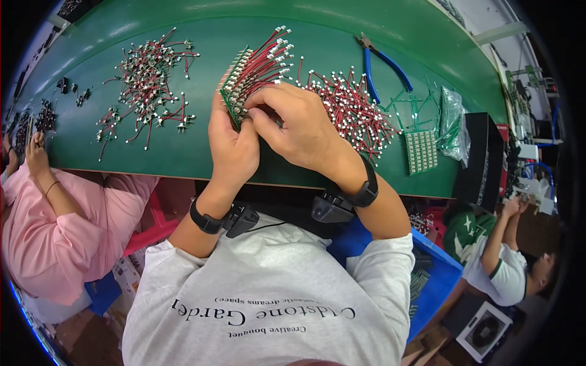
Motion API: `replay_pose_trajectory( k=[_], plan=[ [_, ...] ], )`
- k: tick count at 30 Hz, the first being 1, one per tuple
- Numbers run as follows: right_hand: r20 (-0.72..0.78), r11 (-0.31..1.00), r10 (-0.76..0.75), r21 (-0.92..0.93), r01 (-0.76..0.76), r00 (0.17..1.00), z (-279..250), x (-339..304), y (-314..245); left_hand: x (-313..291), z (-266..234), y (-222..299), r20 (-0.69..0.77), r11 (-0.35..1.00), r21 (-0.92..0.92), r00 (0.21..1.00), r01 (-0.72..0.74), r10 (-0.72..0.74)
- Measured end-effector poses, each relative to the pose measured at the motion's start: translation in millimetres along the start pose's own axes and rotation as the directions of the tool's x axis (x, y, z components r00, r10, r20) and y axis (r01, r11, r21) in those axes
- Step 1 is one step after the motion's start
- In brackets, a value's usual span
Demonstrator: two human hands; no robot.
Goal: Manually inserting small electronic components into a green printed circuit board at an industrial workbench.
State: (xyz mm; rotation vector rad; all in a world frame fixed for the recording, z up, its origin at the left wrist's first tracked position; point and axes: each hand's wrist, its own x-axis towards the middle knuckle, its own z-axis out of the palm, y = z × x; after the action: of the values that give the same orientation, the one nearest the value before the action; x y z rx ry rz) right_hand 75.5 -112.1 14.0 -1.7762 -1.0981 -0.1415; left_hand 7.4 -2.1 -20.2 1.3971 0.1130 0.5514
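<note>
Over the near edge of the green table, my left hand (pixel 232 149) is closed around a green circuit board panel (pixel 228 105), held tilted on its edge. Rows of small components line the panel, and a bundle of red wires with white plugs (pixel 264 64) fans out from it to the upper right. My right hand (pixel 299 122) bends over the panel's lower end, thumb and forefinger pinched together against it. Whatever sits between those fingertips is too small and hidden to make out. Both wrists carry black strapped devices.
Red wires with white plugs (pixel 357 113) lie heaped right of my hands. Another pile of wired small parts (pixel 149 79) is at left. Blue-handled cutters (pixel 368 70), a gridded board panel (pixel 421 152), a clear bag (pixel 452 128) and a black box (pixel 482 161) stand rightward. People sit on both sides.
</note>
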Motion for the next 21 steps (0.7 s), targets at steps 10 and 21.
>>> replay_pose_trajectory(
  k=[10,21],
  plan=[
    [0.016,0.998,0.056,-0.025,-0.056,0.998,-1.0,-4.2,0.9,-3.2,4.1,-2.6,0.038,0.995,0.07,0.997,-0.067,0.065],
    [0.035,1.0,0.013,0.023,-0.014,0.999,-2.2,-2.5,-0.3,-4.1,4.7,-0.2,0.022,0.995,0.047,0.996,-0.086,0.085]
  ],
)
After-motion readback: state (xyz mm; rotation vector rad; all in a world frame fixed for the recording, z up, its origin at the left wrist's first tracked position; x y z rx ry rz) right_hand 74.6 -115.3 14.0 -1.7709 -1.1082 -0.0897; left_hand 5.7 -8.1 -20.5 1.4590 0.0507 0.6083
